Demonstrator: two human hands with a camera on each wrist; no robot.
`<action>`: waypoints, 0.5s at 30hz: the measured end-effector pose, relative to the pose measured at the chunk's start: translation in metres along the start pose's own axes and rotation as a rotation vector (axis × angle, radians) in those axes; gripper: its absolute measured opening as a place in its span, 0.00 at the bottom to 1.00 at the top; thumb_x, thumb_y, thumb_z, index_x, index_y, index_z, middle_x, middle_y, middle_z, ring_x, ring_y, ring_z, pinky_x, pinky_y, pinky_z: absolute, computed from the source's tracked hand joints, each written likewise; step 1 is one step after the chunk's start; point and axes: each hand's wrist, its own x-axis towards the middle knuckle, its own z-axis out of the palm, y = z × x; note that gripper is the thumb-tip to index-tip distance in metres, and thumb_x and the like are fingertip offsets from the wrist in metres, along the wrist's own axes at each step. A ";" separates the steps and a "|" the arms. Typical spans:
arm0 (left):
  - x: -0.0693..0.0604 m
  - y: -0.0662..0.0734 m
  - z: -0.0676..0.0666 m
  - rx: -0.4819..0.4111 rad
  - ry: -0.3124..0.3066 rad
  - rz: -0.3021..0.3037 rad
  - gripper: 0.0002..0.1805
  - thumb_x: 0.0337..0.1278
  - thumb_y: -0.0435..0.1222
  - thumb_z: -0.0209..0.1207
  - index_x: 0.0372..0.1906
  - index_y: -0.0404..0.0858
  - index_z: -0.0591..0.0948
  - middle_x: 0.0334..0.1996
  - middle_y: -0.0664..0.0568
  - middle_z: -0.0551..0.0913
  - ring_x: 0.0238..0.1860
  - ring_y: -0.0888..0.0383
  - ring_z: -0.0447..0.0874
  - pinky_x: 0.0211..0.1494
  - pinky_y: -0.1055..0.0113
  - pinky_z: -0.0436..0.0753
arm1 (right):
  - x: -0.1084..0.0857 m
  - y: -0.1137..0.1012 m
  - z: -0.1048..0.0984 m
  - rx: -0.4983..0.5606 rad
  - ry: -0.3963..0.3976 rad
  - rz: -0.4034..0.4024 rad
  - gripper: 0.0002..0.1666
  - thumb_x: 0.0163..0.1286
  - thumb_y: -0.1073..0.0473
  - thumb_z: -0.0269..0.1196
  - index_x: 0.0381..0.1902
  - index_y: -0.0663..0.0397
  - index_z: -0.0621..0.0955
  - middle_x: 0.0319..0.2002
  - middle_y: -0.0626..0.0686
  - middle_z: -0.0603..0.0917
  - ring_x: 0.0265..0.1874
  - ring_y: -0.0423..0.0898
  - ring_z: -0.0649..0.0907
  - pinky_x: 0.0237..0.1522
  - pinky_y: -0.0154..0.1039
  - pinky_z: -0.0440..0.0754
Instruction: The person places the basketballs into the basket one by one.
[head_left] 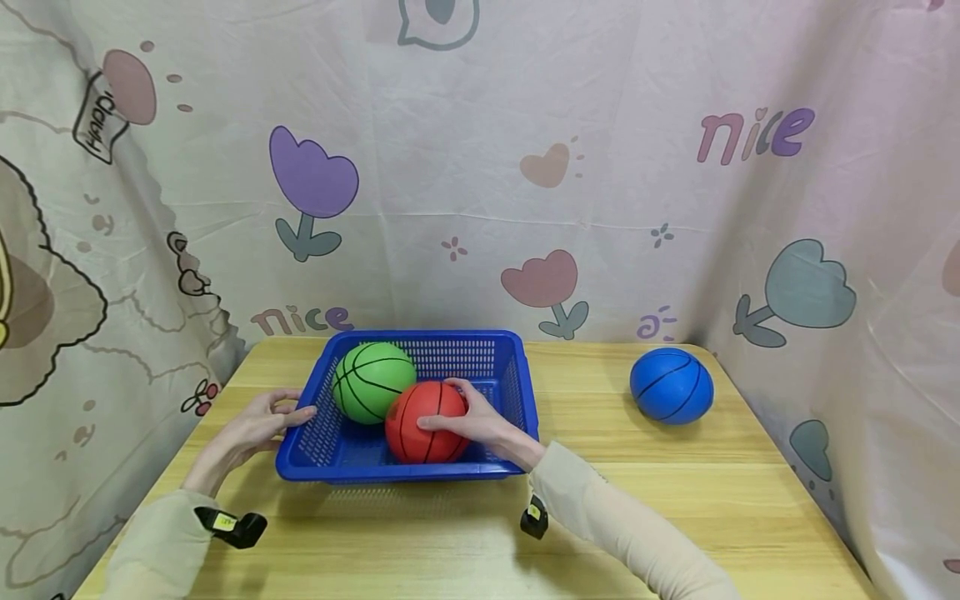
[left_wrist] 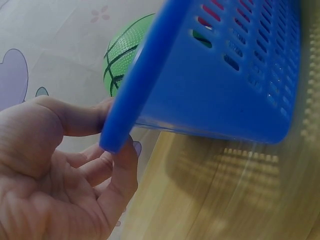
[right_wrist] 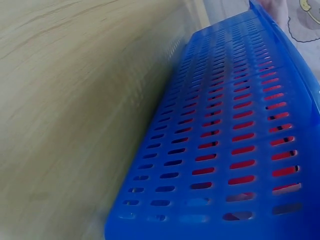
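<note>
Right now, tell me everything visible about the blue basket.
The blue basket is rectangular and open-topped, apparently plastic, with rows of slots through its walls and a smooth rim. It is upright, toward the left of the table; whether its base rests fully there is unclear. The left hand pinches its left rim. Inside are a green ball, toward the back left, and a red ball, gripped by the right hand.

The blue rectangular slotted plastic basket [head_left: 360, 473] is smooth and faintly glossy. The green black-lined round rubbery-looking ball [left_wrist: 122, 57] is finely pebbled. The pale yellow wood-grain tabletop [head_left: 420, 533] has a smooth sheen; the white printed cloth backdrop [head_left: 420, 125] looks matt, creased.
</note>
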 end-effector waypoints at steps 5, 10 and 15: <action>-0.001 0.000 0.000 0.014 -0.002 0.006 0.43 0.76 0.44 0.52 0.75 0.21 0.46 0.69 0.21 0.65 0.49 0.56 0.84 0.51 0.56 0.88 | -0.002 0.000 -0.001 -0.013 -0.013 -0.001 0.47 0.60 0.48 0.74 0.73 0.46 0.64 0.64 0.60 0.75 0.60 0.55 0.78 0.59 0.55 0.83; -0.001 0.001 0.000 0.021 -0.004 0.009 0.43 0.76 0.45 0.52 0.75 0.20 0.46 0.68 0.21 0.66 0.50 0.54 0.85 0.51 0.56 0.88 | -0.003 0.000 0.000 -0.027 -0.012 0.011 0.47 0.61 0.45 0.73 0.72 0.43 0.63 0.64 0.58 0.76 0.60 0.55 0.77 0.60 0.55 0.82; -0.001 0.001 0.000 0.012 -0.008 0.015 0.43 0.75 0.44 0.53 0.75 0.20 0.46 0.67 0.22 0.67 0.49 0.56 0.85 0.51 0.56 0.88 | -0.004 0.000 0.000 -0.030 -0.013 0.010 0.46 0.61 0.45 0.73 0.70 0.46 0.63 0.62 0.59 0.77 0.59 0.54 0.78 0.59 0.54 0.83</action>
